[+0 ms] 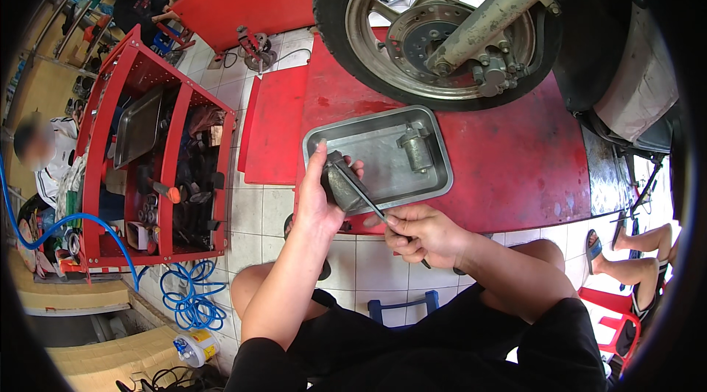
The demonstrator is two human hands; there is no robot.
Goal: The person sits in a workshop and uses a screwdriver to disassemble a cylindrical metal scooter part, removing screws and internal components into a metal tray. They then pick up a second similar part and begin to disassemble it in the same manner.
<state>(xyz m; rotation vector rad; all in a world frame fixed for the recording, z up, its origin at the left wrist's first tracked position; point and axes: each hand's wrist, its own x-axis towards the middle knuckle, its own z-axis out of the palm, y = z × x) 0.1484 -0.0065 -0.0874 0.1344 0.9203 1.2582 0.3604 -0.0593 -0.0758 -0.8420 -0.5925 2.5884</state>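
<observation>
My left hand (318,189) grips a dull grey cylindrical metal part (343,187), tilted above the near left side of a metal tray (444,171). The thumb points up and the fingers curl round its far side. In my right hand (427,234) is a slim dark metal tool (362,190), pinched between thumb and fingers and slanting up to the left. The tool's far end meets the held part near its top; exact contact cannot be made out. A second grey cylindrical metal part (417,153), with a flanged end, lies in the tray's right half.
The tray rests on a red lift platform (515,156). Beyond it stands a motorcycle wheel (353,39) with fork and brake caliper. A red tool cart (158,171) and coiled blue hose (193,296) are on the left. Other people sit at left and right.
</observation>
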